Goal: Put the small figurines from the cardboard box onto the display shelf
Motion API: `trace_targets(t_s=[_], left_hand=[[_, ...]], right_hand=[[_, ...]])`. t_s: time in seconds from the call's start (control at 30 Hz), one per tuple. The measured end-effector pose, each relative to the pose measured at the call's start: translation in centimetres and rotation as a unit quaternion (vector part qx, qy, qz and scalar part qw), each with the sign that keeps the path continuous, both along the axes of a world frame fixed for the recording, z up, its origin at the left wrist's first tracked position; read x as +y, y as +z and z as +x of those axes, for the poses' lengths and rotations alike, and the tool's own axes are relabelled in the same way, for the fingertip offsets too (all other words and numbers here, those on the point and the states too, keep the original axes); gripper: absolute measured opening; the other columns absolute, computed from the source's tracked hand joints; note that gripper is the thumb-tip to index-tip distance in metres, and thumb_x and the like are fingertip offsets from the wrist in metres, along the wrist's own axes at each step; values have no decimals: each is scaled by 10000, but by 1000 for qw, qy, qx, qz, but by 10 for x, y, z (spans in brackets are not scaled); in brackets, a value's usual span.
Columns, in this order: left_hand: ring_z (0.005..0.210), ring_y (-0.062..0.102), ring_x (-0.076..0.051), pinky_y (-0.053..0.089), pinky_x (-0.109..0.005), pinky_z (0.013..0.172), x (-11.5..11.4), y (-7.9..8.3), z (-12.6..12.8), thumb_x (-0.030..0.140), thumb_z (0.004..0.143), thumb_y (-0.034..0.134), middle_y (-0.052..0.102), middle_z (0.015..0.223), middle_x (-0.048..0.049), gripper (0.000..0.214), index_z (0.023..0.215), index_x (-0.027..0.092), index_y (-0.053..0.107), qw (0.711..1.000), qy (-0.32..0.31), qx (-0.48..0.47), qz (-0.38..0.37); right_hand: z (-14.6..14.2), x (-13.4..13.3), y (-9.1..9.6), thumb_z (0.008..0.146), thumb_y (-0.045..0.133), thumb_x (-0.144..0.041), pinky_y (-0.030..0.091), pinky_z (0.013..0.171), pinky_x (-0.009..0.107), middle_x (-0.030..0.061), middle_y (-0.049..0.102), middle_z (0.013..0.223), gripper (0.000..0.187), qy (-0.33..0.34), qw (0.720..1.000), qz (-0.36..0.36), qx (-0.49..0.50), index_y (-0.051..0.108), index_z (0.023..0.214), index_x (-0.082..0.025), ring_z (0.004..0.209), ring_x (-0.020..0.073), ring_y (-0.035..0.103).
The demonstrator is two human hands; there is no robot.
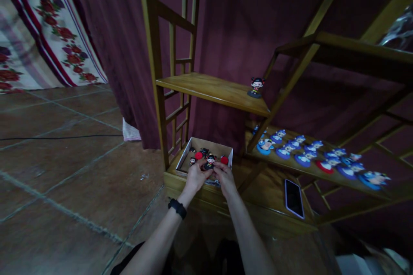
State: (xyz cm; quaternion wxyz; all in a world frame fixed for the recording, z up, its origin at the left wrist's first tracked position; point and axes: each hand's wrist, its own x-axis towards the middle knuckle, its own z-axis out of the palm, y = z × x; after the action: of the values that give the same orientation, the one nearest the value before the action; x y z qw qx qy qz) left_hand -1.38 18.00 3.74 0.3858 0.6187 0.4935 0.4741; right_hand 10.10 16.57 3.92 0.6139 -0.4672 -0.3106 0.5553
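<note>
Between both hands, over the near side of a shallow cardboard box (222, 142), is a small figurine (211, 161) with black hair and a dark base. My left hand (197, 177) grips its base from the left, fingers closed. From the right, my right hand (225, 176) pinches the same base. Inside the box lie several similar red and black figurines, among them one with a red round part (198, 155). Another such figurine (256, 87) stands upright at the right end of the wooden shelf (206, 86) above.
Several blue and purple figurines (304, 157) stand in rows on a lower right shelf. A phone (294, 198) lies on the bottom board. Slanted wooden posts (290, 77) divide the unit. A dark curtain (119, 51) hangs left, and a cable (64, 138) crosses the tiled floor.
</note>
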Motion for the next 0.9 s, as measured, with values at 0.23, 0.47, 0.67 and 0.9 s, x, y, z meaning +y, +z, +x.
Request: trace_targets(t_s=[0.23,0.47,0.67,0.9], left_hand=[[680,588,-149,449,-246,616,-28,5,-1,299,641,645,665,823,-47,388,987,124,615,999,31,12,40],[647,581,-150,436,-247,596,-62,17,2,283,632,641,660,748,-31,294,884,132,637,999,-12,32,27],[591,541,-133,402,-234,556,-88,43,-3,325,609,651,626,666,-9,329,868,122,645,999,25,33,16],[520,490,-112,363,-221,497,-116,69,-4,303,592,654,583,607,11,374,911,110,645,999,27,-11,21]], right_hand=[[-1,-24,0,553,698,-298,502,723,321,48,690,851,300,15,999,27,22,661,823,-174,763,180,638],[7,-67,8,563,717,-341,509,755,348,72,690,929,354,9,999,47,25,666,872,-175,854,214,635],[17,-116,3,601,708,-372,520,734,359,75,692,936,349,6,998,43,51,661,901,-201,803,200,645],[37,-162,-31,551,720,-359,525,701,353,76,707,867,276,-45,997,10,56,679,783,-216,757,208,652]])
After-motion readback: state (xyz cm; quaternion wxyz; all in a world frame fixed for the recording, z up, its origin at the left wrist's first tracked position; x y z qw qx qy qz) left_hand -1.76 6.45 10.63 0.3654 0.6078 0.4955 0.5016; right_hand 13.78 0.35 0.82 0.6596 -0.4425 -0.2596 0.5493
